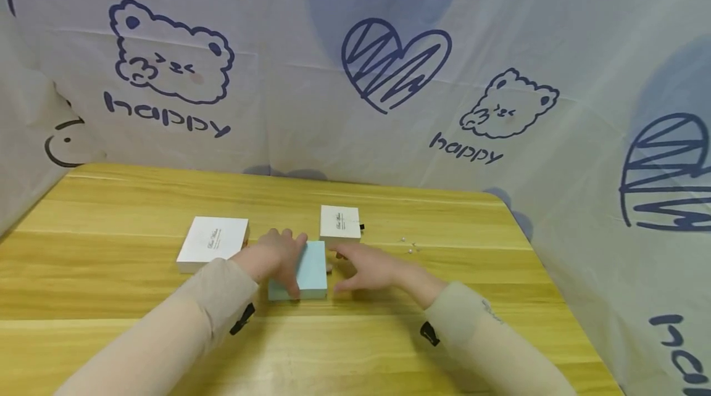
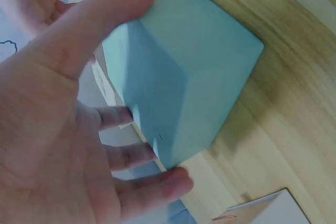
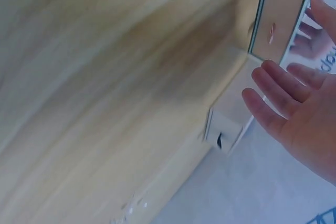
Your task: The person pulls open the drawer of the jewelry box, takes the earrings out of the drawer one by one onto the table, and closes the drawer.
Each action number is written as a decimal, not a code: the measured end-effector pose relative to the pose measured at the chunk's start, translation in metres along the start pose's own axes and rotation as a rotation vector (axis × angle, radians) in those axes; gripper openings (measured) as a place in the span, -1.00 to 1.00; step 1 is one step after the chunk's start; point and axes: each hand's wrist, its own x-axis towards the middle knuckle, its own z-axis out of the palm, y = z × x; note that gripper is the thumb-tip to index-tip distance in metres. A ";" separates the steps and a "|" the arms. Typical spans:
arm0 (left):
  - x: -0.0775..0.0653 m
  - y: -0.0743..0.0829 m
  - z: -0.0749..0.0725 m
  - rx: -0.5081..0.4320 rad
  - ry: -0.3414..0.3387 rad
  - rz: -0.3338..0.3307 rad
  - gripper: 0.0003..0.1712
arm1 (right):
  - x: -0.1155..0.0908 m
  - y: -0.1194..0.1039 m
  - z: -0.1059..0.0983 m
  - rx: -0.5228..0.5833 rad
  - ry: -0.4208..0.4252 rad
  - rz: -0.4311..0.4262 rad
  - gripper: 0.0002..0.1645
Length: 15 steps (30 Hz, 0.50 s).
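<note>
Left hand [image 1: 278,255] on part-hidden box [image 1: 314,265]

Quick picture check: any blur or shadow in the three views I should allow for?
Head: cloth print looks crisp, but lettering on the larger white box is too small to read clearly; left wrist: the blue box's palm-facing side is in shadow; right wrist: hazy, table grain soft, tiny bits blurred.

Pale-blue box [image 1: 313,268]; yellow, wood-grained table [image 1: 333,353]; heart-patterned backdrop [image 1: 302,106].
</note>
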 end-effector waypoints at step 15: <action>0.009 -0.018 -0.014 0.124 0.018 0.006 -0.07 | -0.023 0.016 -0.019 -0.024 0.056 0.070 -0.29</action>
